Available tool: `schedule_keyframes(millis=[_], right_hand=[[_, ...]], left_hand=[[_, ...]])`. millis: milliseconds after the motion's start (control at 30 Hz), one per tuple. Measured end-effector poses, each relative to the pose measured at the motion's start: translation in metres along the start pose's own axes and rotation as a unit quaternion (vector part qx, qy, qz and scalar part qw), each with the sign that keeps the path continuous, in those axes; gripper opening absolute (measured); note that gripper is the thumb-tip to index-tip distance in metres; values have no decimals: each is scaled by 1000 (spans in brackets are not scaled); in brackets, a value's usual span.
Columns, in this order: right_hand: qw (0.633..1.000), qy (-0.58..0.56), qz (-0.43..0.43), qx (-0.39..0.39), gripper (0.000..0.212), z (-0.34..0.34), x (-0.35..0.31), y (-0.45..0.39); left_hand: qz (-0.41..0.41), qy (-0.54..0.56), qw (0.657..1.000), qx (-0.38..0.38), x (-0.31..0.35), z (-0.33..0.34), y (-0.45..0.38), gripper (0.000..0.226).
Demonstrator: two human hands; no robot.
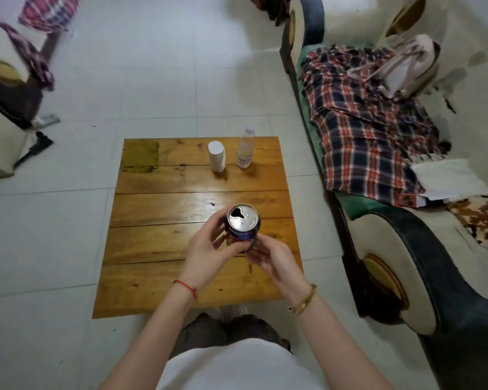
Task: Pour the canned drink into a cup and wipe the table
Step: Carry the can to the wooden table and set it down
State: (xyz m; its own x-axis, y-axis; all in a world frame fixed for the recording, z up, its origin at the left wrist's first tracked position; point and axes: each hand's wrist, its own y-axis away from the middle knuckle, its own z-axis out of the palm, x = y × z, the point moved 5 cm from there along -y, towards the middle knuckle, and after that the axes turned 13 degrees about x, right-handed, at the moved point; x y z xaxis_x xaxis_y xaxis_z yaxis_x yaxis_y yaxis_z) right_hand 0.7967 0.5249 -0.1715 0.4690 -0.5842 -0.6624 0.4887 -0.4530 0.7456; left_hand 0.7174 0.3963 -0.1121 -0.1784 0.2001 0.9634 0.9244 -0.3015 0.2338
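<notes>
A dark blue drink can [242,220] with a silver top and an open mouth is held upright over the near half of the wooden table [152,243]. My left hand [206,253] wraps its left side and my right hand [273,261] grips its lower right side. A white paper cup [217,155] stands at the table's far side, well beyond the can. An olive-yellow cloth [140,156] lies flat on the far left corner of the table.
A clear plastic water bottle [246,150] stands just right of the cup. A sofa [406,249] with a plaid blanket [361,122] runs along the table's right side. An armchair [0,108] sits far left on the tiled floor.
</notes>
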Motion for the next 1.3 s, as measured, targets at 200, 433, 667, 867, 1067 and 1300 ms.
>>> schedule_keyframes(millis=[200, 433, 667, 867, 1067, 1300], right_hand=[[987, 126, -92, 36, 32, 18, -9, -38], [946, 232, -214, 70, 35, 30, -8, -90], [930, 268, -230, 105, 37, 19, 33, -161], [919, 309, -230, 82, 41, 5, 70, -215], [930, 294, -210, 62, 43, -8, 102, -251], [936, 283, -203, 43, 47, -18, 123, -273]], left_hand=[[-10, 6, 999, 38, -24, 4, -41, 71], [-51, 15, 995, 79, -88, 20, -90, 80], [-76, 38, 993, 80, -170, 52, -128, 74], [-111, 44, 989, 82, -236, 76, -144, 74], [-126, 58, 988, 66, -283, 88, -148, 69], [-135, 64, 987, 63, -306, 92, -146, 67]])
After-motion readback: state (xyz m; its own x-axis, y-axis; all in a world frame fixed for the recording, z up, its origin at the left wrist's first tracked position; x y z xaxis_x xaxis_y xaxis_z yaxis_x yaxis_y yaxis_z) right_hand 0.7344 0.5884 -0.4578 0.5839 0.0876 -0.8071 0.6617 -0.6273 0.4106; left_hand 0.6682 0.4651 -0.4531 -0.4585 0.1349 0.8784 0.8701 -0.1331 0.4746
